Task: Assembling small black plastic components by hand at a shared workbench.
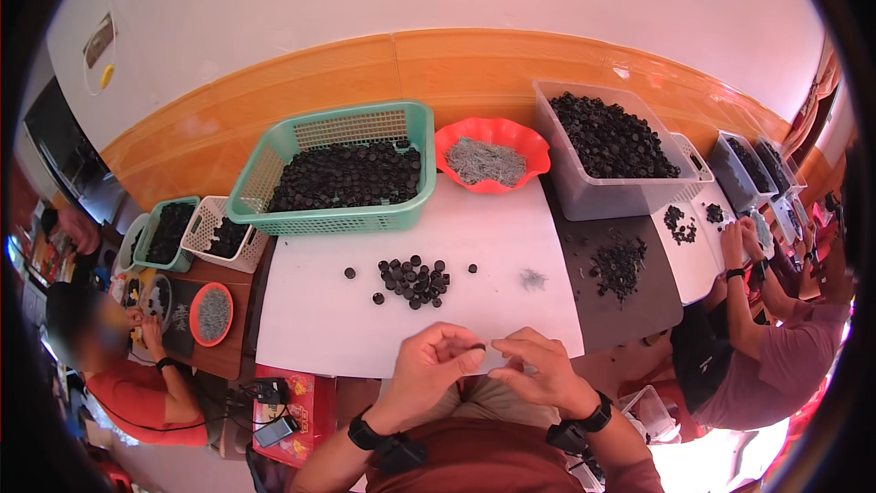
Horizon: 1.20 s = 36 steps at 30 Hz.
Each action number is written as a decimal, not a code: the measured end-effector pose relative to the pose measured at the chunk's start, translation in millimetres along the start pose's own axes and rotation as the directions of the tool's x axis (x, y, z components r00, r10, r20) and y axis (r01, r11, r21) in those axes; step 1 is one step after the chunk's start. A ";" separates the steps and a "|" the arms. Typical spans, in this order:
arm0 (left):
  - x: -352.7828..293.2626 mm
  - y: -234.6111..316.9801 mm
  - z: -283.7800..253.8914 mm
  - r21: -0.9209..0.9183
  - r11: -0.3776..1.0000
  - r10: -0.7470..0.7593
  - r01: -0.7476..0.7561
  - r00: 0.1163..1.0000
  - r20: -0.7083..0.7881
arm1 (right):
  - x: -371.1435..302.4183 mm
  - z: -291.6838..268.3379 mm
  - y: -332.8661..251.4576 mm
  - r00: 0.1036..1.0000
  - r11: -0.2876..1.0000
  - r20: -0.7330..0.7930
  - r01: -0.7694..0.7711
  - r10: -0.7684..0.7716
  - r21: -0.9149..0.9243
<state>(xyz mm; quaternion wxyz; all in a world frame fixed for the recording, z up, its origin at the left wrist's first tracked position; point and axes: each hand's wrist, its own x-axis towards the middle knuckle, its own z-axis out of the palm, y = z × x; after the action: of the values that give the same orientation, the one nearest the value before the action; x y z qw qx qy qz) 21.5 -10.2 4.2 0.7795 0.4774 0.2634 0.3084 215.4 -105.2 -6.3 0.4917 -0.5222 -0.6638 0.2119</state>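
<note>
My left hand (432, 363) is pinching a small black piece (477, 347) between thumb and fingers, above the table's front edge. Close by on the right, my right hand (540, 367) has its thumb and fingers drawn together, facing that piece. Whatever its fingertips grip is too small to make out. Beyond my hands, a loose heap of small round black caps (415, 283) lies on the white table sheet (310, 310), with a few single caps apart from it. A little pile of thin silvery pins (533, 279) lies to their right.
Along the wall stand a green basket (333, 219) of black caps, a red scalloped bowl (493, 184) of silvery pins and a clear tub (620, 196) of black parts. More black pieces (618, 267) lie on a dark board at right. People work on both sides.
</note>
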 end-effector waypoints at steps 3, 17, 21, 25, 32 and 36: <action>18.6 30.0 -19.4 0.405 0.892 0.266 -0.200 0.957 -0.113 | 0.6 -0.4 3.8 1.000 1.000 0.006 0.023 -0.022 -0.011; 28.5 60.4 -45.2 0.481 0.849 0.383 -0.221 0.884 -0.270 | 7.9 -7.1 5.1 0.991 0.995 -0.115 0.062 -0.071 -0.084; -19.2 51.0 -11.2 0.528 0.742 0.541 -0.413 0.834 -0.108 | 15.8 -17.2 6.6 0.981 0.984 -0.169 0.071 -0.099 -0.166; -65.3 98.5 20.0 0.567 0.453 0.659 -0.688 0.687 0.307 | 23.8 -34.8 21.7 0.963 0.968 -0.250 0.040 -0.104 -0.250; -83.1 83.3 49.1 0.166 0.397 0.861 -0.903 0.429 0.274 | 20.7 -62.4 50.2 0.955 0.925 -0.289 -0.172 0.072 -0.339; -86.6 91.5 60.7 0.045 0.380 0.874 -0.924 0.375 0.309 | 17.4 -63.6 51.5 0.957 0.924 -0.275 -0.189 0.096 -0.333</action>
<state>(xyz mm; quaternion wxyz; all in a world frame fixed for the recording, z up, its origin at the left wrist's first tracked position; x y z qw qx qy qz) -14.8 -76.6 121.8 0.4530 0.6554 -0.1033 0.5955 296.5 -85.5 -12.6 0.4531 -0.6724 -0.5827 0.0550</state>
